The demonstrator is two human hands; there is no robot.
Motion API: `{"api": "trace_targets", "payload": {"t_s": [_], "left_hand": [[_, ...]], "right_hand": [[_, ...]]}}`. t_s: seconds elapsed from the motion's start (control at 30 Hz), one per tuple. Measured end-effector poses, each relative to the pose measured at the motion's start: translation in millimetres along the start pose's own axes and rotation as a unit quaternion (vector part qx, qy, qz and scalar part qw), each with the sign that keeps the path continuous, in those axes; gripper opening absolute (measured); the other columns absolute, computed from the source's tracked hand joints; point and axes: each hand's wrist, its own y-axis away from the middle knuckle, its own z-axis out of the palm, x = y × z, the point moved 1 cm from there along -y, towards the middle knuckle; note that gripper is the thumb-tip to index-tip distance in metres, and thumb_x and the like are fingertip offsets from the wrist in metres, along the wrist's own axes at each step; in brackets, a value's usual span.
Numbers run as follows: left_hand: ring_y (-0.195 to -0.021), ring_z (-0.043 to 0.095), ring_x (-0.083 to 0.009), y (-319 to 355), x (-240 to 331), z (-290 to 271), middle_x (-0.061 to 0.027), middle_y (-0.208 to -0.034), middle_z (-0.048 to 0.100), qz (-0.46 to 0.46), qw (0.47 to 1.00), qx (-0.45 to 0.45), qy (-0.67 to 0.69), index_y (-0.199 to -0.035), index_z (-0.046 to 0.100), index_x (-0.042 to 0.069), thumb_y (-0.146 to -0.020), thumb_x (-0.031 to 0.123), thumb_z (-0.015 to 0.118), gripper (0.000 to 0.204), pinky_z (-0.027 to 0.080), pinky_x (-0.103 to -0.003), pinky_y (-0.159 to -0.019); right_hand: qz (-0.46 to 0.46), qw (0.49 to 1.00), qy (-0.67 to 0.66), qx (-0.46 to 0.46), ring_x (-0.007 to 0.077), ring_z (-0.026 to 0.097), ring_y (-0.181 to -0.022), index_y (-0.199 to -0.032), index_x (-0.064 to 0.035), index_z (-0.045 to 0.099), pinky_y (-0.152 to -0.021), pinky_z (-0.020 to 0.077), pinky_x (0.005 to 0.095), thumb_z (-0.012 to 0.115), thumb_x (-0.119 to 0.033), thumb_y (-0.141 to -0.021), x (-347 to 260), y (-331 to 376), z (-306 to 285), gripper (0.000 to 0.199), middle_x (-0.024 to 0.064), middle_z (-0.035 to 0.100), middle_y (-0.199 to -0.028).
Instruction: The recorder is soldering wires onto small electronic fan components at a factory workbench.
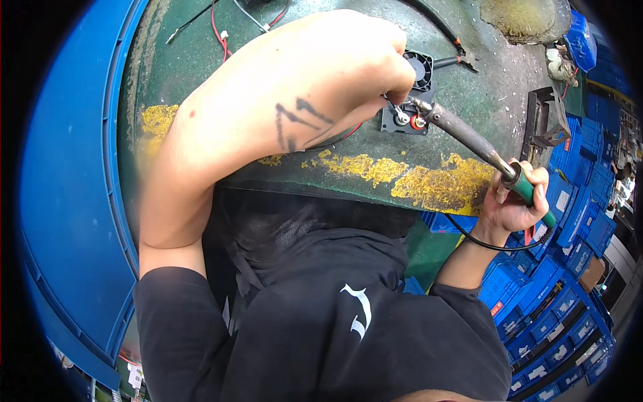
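Gripping a soldering iron [469,137] — right hand [519,204], fingers wrapped round its green handle [524,192], well out at the bench's near right edge. Metal shaft slopes up and leftward from the hand; its far end is over a black module [406,128], just beside the left fingertips. Contact at the tip: cannot tell. A black cord [495,247] loops down from the rear of the handle and passes by the right wrist.

Left hand [375,57] reaches across from the left, wrist bent, fingers curled down at the module. Fingertips mostly hidden — cannot tell whether they grasp anything.

Module lies on the green workbench [482,84], beyond the strip of worn yellow paint [435,186]. 2 terminals show: 1 silvery metal terminal [400,118], 1 red-ringed terminal [418,122] to its right. Black fan [420,70] at the module's far side.

Surroundings: red wire [218,33] beyond the left forearm; dark metal bracket [544,119] toward the right edge; yellowish pad [522,20] at far right. Blue panel [74,167] at left, blue crates [589,161] at right.
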Motion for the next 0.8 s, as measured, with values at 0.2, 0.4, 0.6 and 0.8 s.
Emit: {"api": "trace_targets", "payload": {"t_s": [0.2, 0.4, 0.6, 0.8], "left_hand": [[-0.077, 0.062, -0.03, 2, 4, -6, -0.0088, -0.085, 0.058, 0.014, 1.0, 0.01, -0.007, -0.097, 0.069, 0.004, -0.077, -0.001, 0.074, 0.021, 0.049, -0.038, -0.066], [-0.078, 0.062, -0.0303, 3, 1, -6, -0.0091, -0.085, 0.058, 0.0, 1.0, -0.003, -0.011, -0.097, 0.068, 0.004, -0.077, -0.002, 0.074, 0.021, 0.049, -0.039, -0.067], [-0.074, 0.061, -0.0306, 2, 0, -4, -0.009, -0.084, 0.056, 0.026, 0.999, 0.025, -0.005, -0.097, 0.068, 0.004, -0.077, -0.002, 0.074, 0.022, 0.048, -0.039, -0.065], [-0.08, 0.063, -0.032, -2, -12, -8, -0.0106, -0.092, 0.062, 0.113, 0.99, 0.057, -0.063, -0.102, 0.067, 0.006, -0.085, 0.004, 0.07, 0.018, 0.051, -0.039, -0.07]], "right_hand": [[-0.001, 1.0, -0.009, -0.007, 0.0146, 0.045, -0.047, -0.1, -0.0009, 0.062, -0.044, 0.0326, 0.0275, 0.052, -0.03, -0.096, 1, -2, 3, 0.031, 0.0155, 0.061, -0.072], [0.002, 1.0, -0.006, 0.003, 0.0145, 0.044, -0.047, -0.099, -0.0014, 0.063, -0.045, 0.0327, 0.0276, 0.052, -0.03, -0.096, 3, -1, 4, 0.03, 0.0144, 0.06, -0.071], [0.0, 1.0, -0.009, 0.011, 0.0146, 0.044, -0.047, -0.098, -0.0017, 0.063, -0.044, 0.0331, 0.0268, 0.053, -0.03, -0.096, 4, 0, 3, 0.03, 0.0141, 0.059, -0.07], [-0.006, 1.0, -0.004, 0.011, 0.0143, 0.044, -0.047, -0.099, -0.0018, 0.062, -0.043, 0.0326, 0.0264, 0.054, -0.031, -0.096, 5, 1, 2, 0.03, 0.0142, 0.059, -0.071]]}}
